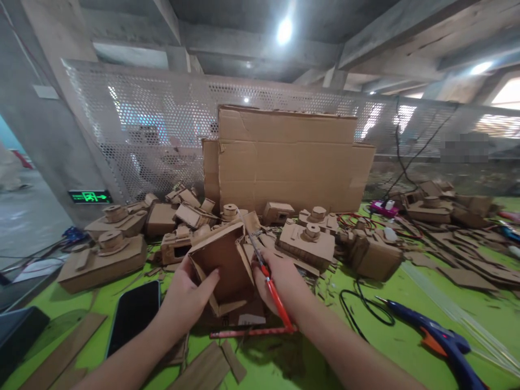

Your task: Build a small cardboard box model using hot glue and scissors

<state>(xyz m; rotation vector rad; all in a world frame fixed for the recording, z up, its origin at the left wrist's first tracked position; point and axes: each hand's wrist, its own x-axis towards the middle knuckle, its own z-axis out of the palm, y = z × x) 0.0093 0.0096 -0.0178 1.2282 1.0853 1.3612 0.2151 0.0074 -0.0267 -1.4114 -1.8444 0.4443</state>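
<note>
My left hand (186,292) grips the left side of an open cardboard box piece (225,262), held up above the green table (365,346). My right hand (280,281) holds a red-handled utility knife (270,284) whose thin blade points up and left along the box's right edge. The fingers of this hand also rest against the right side of the box. A red strip or ruler (252,332) lies on the table just below the hands.
Several cardboard model tanks (306,244) and cameras crowd the table behind the box. Large cardboard sheets (284,157) lean on a perforated screen. A black phone (134,317) lies left, a blue glue gun (439,338) with black cable right, cardboard scraps (205,371) in front.
</note>
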